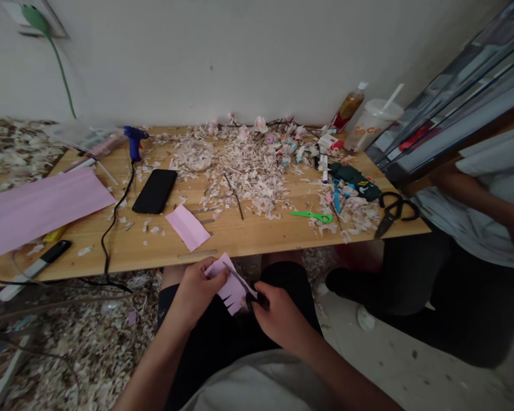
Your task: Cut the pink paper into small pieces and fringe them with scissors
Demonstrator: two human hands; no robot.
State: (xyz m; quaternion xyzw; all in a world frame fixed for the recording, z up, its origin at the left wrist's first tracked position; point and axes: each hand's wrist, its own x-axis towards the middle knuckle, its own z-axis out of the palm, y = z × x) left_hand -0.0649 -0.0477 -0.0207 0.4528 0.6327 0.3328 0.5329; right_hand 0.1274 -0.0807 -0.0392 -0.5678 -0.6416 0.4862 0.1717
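My left hand pinches a small folded pink paper piece over my lap, just below the table's front edge. The paper's lower edge is cut into a fringe of tabs. My right hand grips black-handled scissors, whose blades lie across the pink paper. Another folded pink paper rests on the wooden table straight ahead of my hands.
A large pink sheet lies at the left, with a black phone, a blue glue gun and its cable. Paper scraps heap mid-table. Green scissors and black scissors lie right. Another person sits at the right.
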